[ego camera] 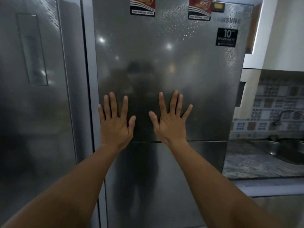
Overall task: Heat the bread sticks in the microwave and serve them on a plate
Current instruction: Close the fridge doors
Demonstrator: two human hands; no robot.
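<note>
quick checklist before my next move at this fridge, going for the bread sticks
1. Left hand open, holds nothing: ok
2. Right hand open, holds nothing: ok
3. Fridge door in front is shut: ok
4. Handle on that door located: cannot tell
5. Bread sticks in sight: not ok, none visible
6. Microwave and plate in sight: not ok, neither visible

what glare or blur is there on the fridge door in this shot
Head view: dim and soft overall; small round light glints on the upper fridge door; a dark smeared reflection of the person above the left hand and right hand; the door's sides lean inward toward the bottom, a wide-angle look.
</note>
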